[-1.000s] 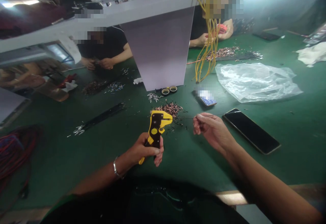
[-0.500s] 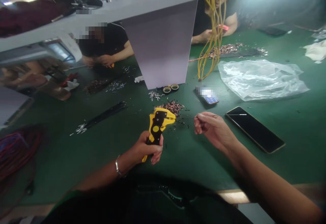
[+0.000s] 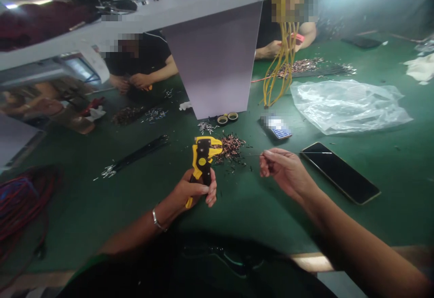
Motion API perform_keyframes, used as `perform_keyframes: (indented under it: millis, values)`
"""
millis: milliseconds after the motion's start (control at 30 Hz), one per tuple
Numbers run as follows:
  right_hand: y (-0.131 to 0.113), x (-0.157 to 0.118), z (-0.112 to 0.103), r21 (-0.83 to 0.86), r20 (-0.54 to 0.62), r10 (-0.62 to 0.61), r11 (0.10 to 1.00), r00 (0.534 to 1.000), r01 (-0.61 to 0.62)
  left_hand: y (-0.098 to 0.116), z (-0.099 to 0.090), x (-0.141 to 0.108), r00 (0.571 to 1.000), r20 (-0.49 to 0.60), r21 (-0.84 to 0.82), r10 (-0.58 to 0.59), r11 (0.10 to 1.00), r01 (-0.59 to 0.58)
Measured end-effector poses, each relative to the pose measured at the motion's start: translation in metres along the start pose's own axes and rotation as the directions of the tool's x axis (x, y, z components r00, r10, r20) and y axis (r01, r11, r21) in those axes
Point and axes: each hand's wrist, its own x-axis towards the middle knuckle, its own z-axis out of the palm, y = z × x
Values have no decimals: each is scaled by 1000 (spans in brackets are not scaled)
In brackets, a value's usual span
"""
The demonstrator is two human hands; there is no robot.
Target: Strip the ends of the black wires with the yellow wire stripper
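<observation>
My left hand (image 3: 195,188) is wrapped round the handles of a yellow and black wire stripper (image 3: 204,155), held upright with its jaws turned to the right. Between the thumb and fingers of my right hand (image 3: 283,169) is a thin dark wire (image 3: 310,153). Its left end stops short of the stripper's jaws, and its pale right end lies above a black smartphone (image 3: 341,173). Behind the jaws is a pile of copper and black wire scraps (image 3: 232,146). A bundle of black wires (image 3: 135,155) with pale ends rests to the left on the green table (image 3: 257,216).
Two tape rolls (image 3: 228,118) and small silvery pieces (image 3: 206,127) lie beyond the scraps. A clear plastic bag (image 3: 349,106) spreads at the right, below hanging yellow cables (image 3: 280,72). Coiled red cable (image 3: 23,212) sits far left. Co-workers sit across, beside a grey divider panel (image 3: 217,63).
The wire stripper in my left hand has shifted left and slightly up, away from the wire's left end. My right hand still holds the wire in nearly the same place.
</observation>
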Motion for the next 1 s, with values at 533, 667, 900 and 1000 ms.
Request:
perform_keyframes:
  millis: [533,667,900,1000]
  values:
    - [5,-12,8,-81,10,-109,991,994,110,-3,-3,4,996,90,-35,-30,999,34]
    - [7,-21,12,-174,-6,-243,955,970,239,-3,-4,3,996,89,-39,-20,999,23]
    - [8,-36,19,-509,129,-578,658,806,554,-10,-5,4,992,127,-15,-7,1000,9]
    - [8,-39,20,-587,274,-660,462,700,665,-11,-5,3,991,132,2,-16,1000,15]
